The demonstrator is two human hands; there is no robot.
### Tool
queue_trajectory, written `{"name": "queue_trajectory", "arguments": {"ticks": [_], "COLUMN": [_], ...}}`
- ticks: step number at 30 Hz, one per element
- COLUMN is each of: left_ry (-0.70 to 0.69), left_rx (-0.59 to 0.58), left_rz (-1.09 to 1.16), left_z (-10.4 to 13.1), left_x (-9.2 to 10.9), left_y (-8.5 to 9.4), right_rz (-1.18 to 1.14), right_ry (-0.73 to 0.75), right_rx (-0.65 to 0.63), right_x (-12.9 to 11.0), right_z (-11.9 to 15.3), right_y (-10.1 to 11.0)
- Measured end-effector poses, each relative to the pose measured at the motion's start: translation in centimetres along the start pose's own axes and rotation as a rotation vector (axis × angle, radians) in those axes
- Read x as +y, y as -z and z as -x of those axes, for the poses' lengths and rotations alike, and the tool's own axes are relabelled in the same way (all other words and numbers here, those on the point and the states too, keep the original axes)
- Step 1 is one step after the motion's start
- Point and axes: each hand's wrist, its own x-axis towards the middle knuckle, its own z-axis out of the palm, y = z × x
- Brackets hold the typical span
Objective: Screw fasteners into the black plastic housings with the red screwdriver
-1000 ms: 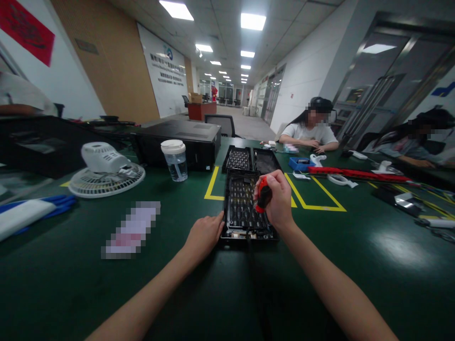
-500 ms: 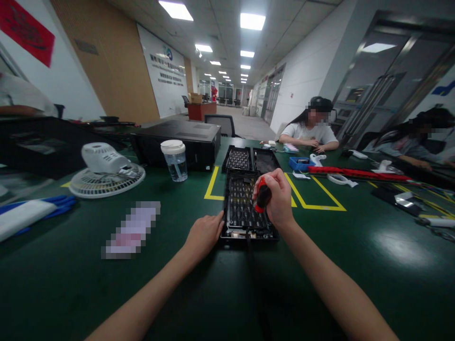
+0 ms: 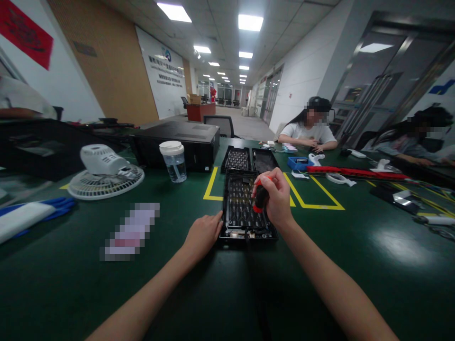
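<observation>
A black rectangular housing (image 3: 236, 230) lies on the green table, with rows of bulb-shaped clear pieces and wiring at its near end. A black cable (image 3: 250, 255) runs from it toward me. My right hand (image 3: 279, 199) is closed round the red-and-black handle of a screwdriver (image 3: 261, 195), tilted over the right half of the housing. The screwdriver's tip is hard to make out. My left hand (image 3: 202, 235) holds the housing's left edge, fingers together and pressed against it; the thumb is hidden. Just beyond sits a similar black opened case (image 3: 237, 158).
To the left are a white fan (image 3: 103, 173), a lidded water cup (image 3: 174, 163), a blurred-out flat item (image 3: 131, 232) and blue-and-white gloves (image 3: 39, 213). A big black box (image 3: 174, 139) stands behind the cup. A blue tray (image 3: 299, 163) and a co-worker (image 3: 309, 125) are at the right.
The whole view has shifted very slightly. Both hands keep their places at the housing, and the screwdriver's handle has tilted or turned a little.
</observation>
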Motion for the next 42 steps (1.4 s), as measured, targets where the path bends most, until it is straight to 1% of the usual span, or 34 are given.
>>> {"name": "queue_trajectory", "arguments": {"ticks": [4, 7, 20, 37, 42], "left_ry": [0.011, 0.016, -0.007, 0.006, -0.005], "left_rx": [-0.021, -0.014, 0.006, 0.003, 0.013], "left_rz": [0.013, 0.023, 0.007, -0.024, -0.012], "left_z": [-0.01, 0.00, 0.08, 0.05, 0.08], "left_x": [0.03, 0.01, 0.13, 0.10, 0.06], "left_y": [-0.02, -0.12, 0.21, -0.08, -0.01], "right_rz": [0.017, 0.029, 0.141, 0.243, 0.211], "right_ry": [-0.002, 0.002, 0.046, 0.049, 0.041], "right_rx": [-0.007, -0.001, 0.065, 0.122, 0.093], "right_x": [-0.05, -0.11, -0.12, -0.21, -0.01], "right_z": [-0.02, -0.02, 0.12, 0.37, 0.48], "right_y": [0.09, 0.07, 0.05, -0.07, -0.09]}}
